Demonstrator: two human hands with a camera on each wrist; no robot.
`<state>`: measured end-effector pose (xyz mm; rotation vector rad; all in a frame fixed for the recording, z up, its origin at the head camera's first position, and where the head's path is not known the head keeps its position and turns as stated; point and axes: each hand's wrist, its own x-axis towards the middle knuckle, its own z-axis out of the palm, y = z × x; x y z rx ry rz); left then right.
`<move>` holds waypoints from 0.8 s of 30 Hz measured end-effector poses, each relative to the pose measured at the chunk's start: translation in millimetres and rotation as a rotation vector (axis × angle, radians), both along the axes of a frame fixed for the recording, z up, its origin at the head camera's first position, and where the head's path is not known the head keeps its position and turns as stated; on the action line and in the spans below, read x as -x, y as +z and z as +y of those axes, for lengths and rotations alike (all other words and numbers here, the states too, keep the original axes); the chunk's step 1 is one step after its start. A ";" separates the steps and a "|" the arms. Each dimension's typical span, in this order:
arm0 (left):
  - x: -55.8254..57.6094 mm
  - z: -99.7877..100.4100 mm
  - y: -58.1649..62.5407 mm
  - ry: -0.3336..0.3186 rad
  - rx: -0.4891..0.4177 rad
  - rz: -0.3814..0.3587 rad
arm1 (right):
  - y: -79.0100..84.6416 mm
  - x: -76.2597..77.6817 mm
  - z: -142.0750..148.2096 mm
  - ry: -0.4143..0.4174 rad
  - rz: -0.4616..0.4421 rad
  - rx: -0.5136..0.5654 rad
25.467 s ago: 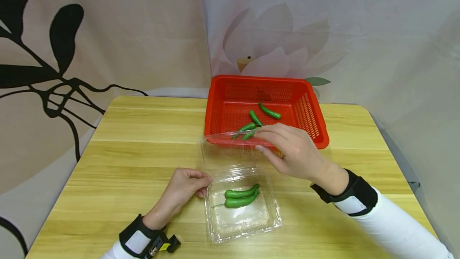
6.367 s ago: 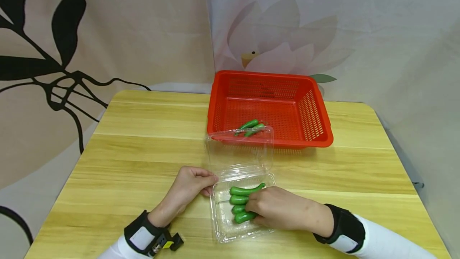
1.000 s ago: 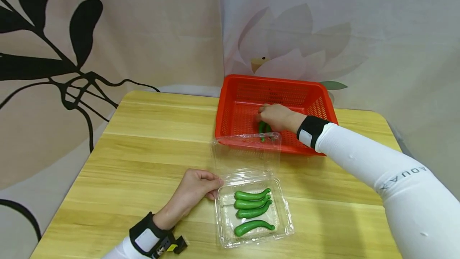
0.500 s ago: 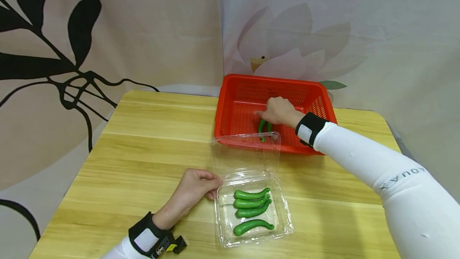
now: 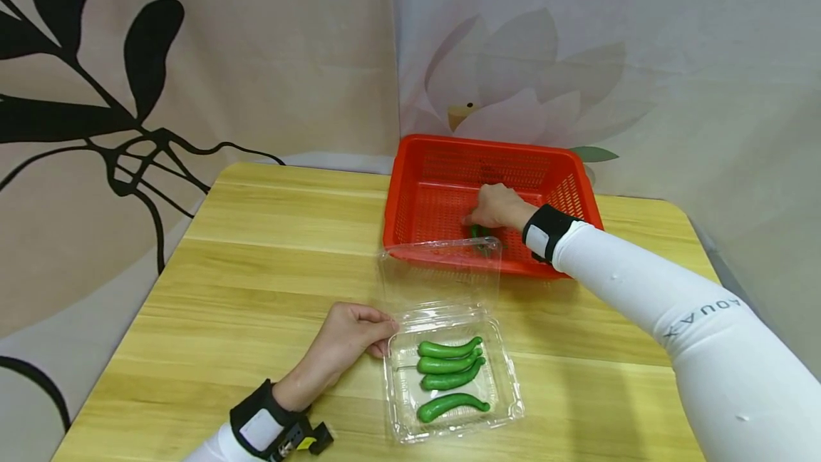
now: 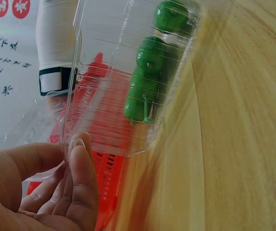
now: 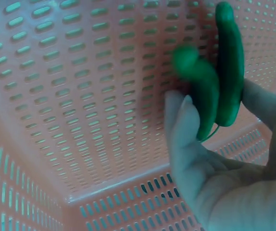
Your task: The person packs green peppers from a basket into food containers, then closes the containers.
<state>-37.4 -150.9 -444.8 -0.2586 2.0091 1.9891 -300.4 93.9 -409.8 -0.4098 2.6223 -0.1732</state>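
My left hand (image 5: 346, 341) pinches the left rim of a clear plastic clamshell box (image 5: 507, 408) near its hinge, thumb against fingers. Several green chili peppers (image 5: 452, 405) lie side by side in the box's base; its lid (image 5: 410, 280) leans open toward the basket. Inside the red basket (image 5: 410, 216), my right hand (image 5: 503, 207) reaches down. In the right wrist view its curled fingers and thumb hold two green chili peppers (image 7: 230, 67) between them, one on each side. From the head, the hand hides most of those two.
The red mesh basket stands at the table's back, its front rim just behind the raised lid. A wood-grain table (image 5: 256, 262) lies under everything. A printed cloth backdrop (image 5: 288, 55) hangs behind. A white sleeve (image 5: 641, 291) crosses the basket's right front corner.
Over the last second my right hand shifts slightly within the basket and closes on the two peppers. Since the oldest frame, more peppers lie in the box. My left hand keeps its pinch.
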 end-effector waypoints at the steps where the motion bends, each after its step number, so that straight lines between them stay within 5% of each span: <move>1: -0.1 0.0 0.1 0.001 0.003 0.000 | -0.5 0.2 0.7 0.004 -0.005 0.013; 16: 0.0 -0.7 0.9 -0.002 0.002 0.001 | 7.0 0.5 3.5 0.047 -0.062 0.013; 24: -0.6 -0.5 1.0 0.000 0.002 -0.001 | 19.9 1.0 10.3 0.021 -0.003 0.079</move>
